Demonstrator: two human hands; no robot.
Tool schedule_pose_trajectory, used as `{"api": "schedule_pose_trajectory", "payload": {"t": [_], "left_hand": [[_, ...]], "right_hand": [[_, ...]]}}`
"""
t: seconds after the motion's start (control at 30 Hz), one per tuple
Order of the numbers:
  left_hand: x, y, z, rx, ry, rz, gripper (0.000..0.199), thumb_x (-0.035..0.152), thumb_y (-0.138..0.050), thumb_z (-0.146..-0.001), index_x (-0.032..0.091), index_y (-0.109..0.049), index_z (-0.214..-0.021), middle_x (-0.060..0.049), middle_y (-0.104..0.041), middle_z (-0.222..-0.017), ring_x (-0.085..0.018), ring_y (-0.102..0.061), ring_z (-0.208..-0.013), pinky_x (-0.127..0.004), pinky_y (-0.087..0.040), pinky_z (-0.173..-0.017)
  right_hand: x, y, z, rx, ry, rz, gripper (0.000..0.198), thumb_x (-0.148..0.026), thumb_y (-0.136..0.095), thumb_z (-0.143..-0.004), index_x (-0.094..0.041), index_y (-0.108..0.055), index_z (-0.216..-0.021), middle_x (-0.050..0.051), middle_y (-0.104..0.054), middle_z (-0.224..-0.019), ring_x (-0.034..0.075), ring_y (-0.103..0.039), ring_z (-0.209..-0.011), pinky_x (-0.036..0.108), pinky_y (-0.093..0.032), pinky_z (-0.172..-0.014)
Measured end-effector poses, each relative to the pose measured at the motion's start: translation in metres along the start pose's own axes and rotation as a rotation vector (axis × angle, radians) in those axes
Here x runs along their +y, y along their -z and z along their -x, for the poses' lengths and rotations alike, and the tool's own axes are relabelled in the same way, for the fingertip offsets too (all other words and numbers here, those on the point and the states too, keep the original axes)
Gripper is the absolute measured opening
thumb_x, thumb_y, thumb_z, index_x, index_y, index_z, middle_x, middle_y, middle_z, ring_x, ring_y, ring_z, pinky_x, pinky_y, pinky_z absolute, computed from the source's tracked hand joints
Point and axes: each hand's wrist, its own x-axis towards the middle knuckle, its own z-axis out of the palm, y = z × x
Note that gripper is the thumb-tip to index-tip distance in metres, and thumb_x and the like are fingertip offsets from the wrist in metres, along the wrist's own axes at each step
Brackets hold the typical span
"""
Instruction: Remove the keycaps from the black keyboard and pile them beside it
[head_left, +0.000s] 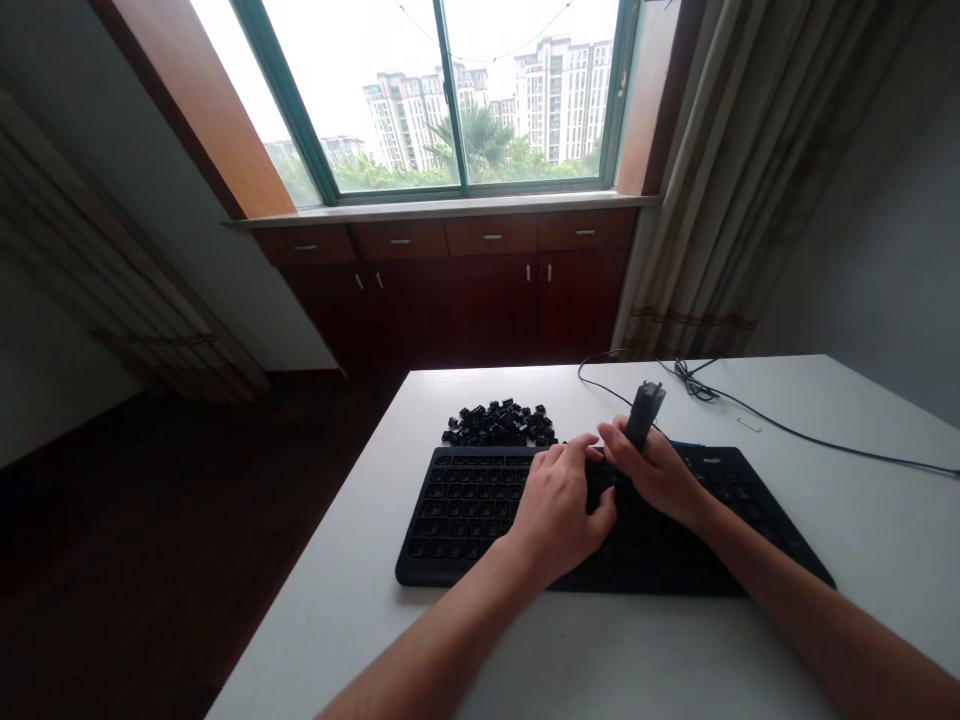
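Note:
A black keyboard (465, 565) lies on the white table, its left part showing bare key sockets without caps. My left hand (559, 500) rests over the keyboard's middle, thumb and fingers apart, and nothing shows in it. Close beside it, my right hand (656, 475) is closed around a short, dark, upright tool (646, 408) with a notched top end; its lower end is hidden by the hand, so its exact kind is unclear. Behind the keyboard's left half sits a heap of loose black keycaps (499, 424). The keys under both hands are partly covered.
A black cable (810, 434) runs across the white table (337, 600) at the back right, with a tied bundle in it. A small thin bent wire (748, 425) lies near it. Beyond the table stand a dark red cabinet (465, 300) and a window.

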Motion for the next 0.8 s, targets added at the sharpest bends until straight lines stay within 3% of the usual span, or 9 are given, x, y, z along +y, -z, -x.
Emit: {"api": "schedule_pose_trajectory", "payload": {"t": [0.3, 0.57, 0.8], "left_hand": [[0.0063, 0.0041, 0.0002, -0.069, -0.050, -0.027, 0.053, 0.021, -0.053, -0.090, 0.019, -0.038, -0.141, -0.014, -0.060, -0.130, -0.032, -0.056, -0.113, -0.053, -0.046, -0.101], [0.0082, 0.0077, 0.0015, -0.108, -0.066, -0.032, 0.068, 0.022, -0.049, -0.094, 0.018, -0.017, -0.154, -0.017, -0.052, -0.142, -0.033, -0.053, -0.122, -0.055, -0.044, -0.106], [0.0091, 0.0082, 0.0039, -0.112, -0.071, -0.053, 0.081, 0.033, -0.060, -0.092, 0.017, -0.011, -0.155, -0.020, -0.050, -0.145, -0.034, -0.052, -0.129, -0.054, -0.044, -0.109]], "right_hand": [[-0.0054, -0.0038, 0.0011, 0.062, -0.114, 0.016, 0.048, -0.056, -0.056, -0.095, -0.021, -0.048, -0.062, -0.005, -0.043, -0.057, 0.012, -0.040, -0.054, 0.026, -0.038, -0.055], [-0.0025, -0.0046, 0.0002, 0.002, -0.127, -0.002, 0.043, -0.046, -0.050, -0.100, -0.022, -0.050, -0.064, -0.005, -0.047, -0.053, 0.012, -0.044, -0.051, 0.027, -0.040, -0.057], [-0.0001, -0.0044, -0.0014, -0.034, -0.100, -0.028, 0.040, -0.044, -0.052, -0.099, -0.021, -0.056, -0.067, -0.004, -0.049, -0.054, 0.013, -0.046, -0.051, 0.027, -0.040, -0.056]]}}
